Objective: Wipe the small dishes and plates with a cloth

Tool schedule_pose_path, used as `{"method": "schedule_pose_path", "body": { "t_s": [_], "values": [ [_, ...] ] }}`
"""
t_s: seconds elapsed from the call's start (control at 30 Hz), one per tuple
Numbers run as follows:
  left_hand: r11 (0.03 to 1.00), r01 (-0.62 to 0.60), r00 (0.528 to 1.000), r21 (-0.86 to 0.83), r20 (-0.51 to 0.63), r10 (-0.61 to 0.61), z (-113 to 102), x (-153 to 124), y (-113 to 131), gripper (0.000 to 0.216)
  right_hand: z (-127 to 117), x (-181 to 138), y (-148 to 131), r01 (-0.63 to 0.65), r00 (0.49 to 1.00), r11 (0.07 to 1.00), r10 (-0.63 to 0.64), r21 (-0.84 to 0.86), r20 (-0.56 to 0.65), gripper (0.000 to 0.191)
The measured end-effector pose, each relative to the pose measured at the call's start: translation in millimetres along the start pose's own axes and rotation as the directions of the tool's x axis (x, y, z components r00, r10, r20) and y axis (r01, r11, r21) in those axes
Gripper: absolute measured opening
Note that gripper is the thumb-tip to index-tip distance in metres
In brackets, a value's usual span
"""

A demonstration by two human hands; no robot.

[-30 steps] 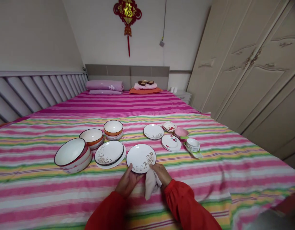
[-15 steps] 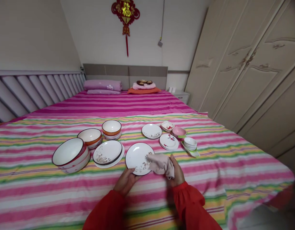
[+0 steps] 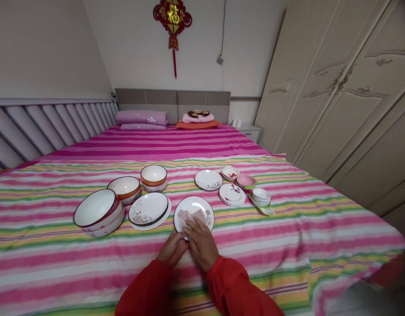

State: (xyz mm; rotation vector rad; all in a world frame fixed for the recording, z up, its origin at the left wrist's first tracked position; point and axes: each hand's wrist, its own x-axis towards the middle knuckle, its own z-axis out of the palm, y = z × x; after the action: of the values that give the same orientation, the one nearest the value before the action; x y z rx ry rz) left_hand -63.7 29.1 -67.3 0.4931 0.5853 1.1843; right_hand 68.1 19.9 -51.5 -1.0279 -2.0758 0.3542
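A white plate (image 3: 193, 202) with a dark rim and a floral print lies low over the striped sheet, tilted slightly toward me. My left hand (image 3: 172, 249) grips its near edge, thumb at the rim. On the plate's face, my right hand (image 3: 200, 241) presses a pale pink cloth (image 3: 184, 217), fingers lying over it and partly hiding it. Just left of this plate rests a stack of similar plates (image 3: 148, 208). Another dark-rimmed plate (image 3: 208, 180) lies beyond it to the right, beside a stack of small flowered plates (image 3: 232, 194).
Stacked bowls stand at the left: a large one (image 3: 97, 210), an orange-banded one (image 3: 124, 188) and another (image 3: 153, 175). At the right sit a pink bowl (image 3: 246, 180), small white bowls (image 3: 261, 195) on a leaf-shaped dish (image 3: 267, 210), and a square dish (image 3: 230, 172).
My right hand has moved left with the cloth, from beside the plate's right edge onto its middle. The left hand keeps its grip, and the plate has shifted slightly right.
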Motion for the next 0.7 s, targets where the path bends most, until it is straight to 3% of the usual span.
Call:
{"method": "schedule_pose_path", "body": {
  "t_s": [0.23,0.4,0.53,0.7],
  "values": [
    [0.999,0.019,0.999,0.026,-0.05,-0.018,3,-2,2,0.068,6,33,16,0.086,0.994,0.987,-0.075,-0.135,0.084,0.049],
    [0.999,0.045,0.999,0.027,-0.011,-0.044,2,-2,2,0.067,3,46,41,-0.024,0.999,0.969,0.014,-0.244,-0.04,0.055],
    [0.998,0.045,0.998,0.041,0.048,-0.047,1,-1,2,0.067,0,27,45,-0.071,0.994,0.965,0.048,-0.254,-0.095,0.055],
    [0.997,0.054,0.998,0.051,0.04,-0.056,-1,-1,1,0.065,5,-14,21,-0.095,0.992,0.96,0.069,-0.264,-0.107,0.058]
  ]
}}
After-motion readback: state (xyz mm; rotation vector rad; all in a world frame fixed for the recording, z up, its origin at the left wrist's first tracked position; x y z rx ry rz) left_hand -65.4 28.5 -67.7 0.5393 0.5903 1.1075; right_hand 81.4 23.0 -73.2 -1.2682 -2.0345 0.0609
